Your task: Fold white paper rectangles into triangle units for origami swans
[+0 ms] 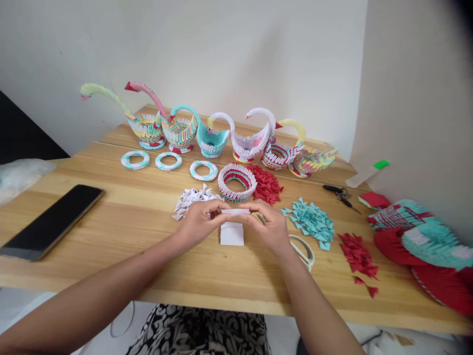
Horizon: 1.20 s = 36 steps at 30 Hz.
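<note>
1. Both bare forearms (88, 293) come up from the lower edge, over a lap in black-and-cream patterned cloth (199, 330), and meet at the middle of the light-brown wooden table (148, 276).
2. With my left hand (203, 217) I pinch one end of a narrow strip of white paper (235, 211) between thumb and fingers; with my right hand (271, 224) I pinch its other end in the same way.
3. Just below this strip is a white paper rectangle (232, 235); I cannot tell whether the two are touching.
4. Beside my right wrist shows a pale, rounded handle loop (308, 254); the rest is partly hidden by the hand.
5. Behind my left hand is a heap of small folded white paper triangles (190, 199). To the right of my right hand is a teal heap (312, 223), and farther right a red heap (356, 254).
6. Beyond the hands stands a round, open band of white, red and teal folded paper (246, 193), with another red heap (265, 185) just beside it.
7. To the left of this band lie three flat white-and-teal rings (124, 160).
8. Behind them stand six swan-shaped paper baskets (212, 140) in a row.
9. Far left lies a black phone (55, 222); far right, red-and-teal paper pieces (432, 239).
</note>
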{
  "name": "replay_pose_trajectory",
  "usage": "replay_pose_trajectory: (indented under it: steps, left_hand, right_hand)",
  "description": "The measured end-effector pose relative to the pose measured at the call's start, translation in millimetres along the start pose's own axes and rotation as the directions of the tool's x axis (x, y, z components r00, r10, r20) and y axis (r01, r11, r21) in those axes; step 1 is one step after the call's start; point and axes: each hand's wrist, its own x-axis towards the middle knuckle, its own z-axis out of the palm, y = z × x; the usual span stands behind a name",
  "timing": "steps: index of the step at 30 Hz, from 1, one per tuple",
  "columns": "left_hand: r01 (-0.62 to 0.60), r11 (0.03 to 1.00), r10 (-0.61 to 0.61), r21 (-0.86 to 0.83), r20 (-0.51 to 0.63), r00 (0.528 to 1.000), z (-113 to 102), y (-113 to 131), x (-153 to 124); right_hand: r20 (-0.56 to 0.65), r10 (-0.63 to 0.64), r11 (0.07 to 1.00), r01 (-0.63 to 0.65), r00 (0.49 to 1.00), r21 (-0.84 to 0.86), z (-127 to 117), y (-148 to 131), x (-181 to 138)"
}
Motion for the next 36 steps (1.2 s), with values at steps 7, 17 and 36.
replay_pose_trajectory:
  steps: [7, 17, 36]
  left_hand:
    - [0.0, 1.0, 0.0, 0.021, 0.0, 1.0, 1.8, 0.1, -0.8]
    - [0.018, 1.0, -0.018, 0.015, 0.008, 1.0, 2.5, 0.8, -0.9]
    - [0.054, 0.998, -0.053, -0.012, 0.07, 0.996, 5.0, -0.8, -0.2]
  right_hand:
    - [-0.012, 0.022, 1.0, -0.022, 1.0, 0.002, 1.9, -0.4, -0.5]
    - [-0.019, 0.038, 0.999, -0.038, 0.999, 0.007, 3.0, -0.2, -0.8]
    - [0.003, -0.002, 1.0, 0.002, 1.0, -0.028, 13.6, -0.7, -5.2]
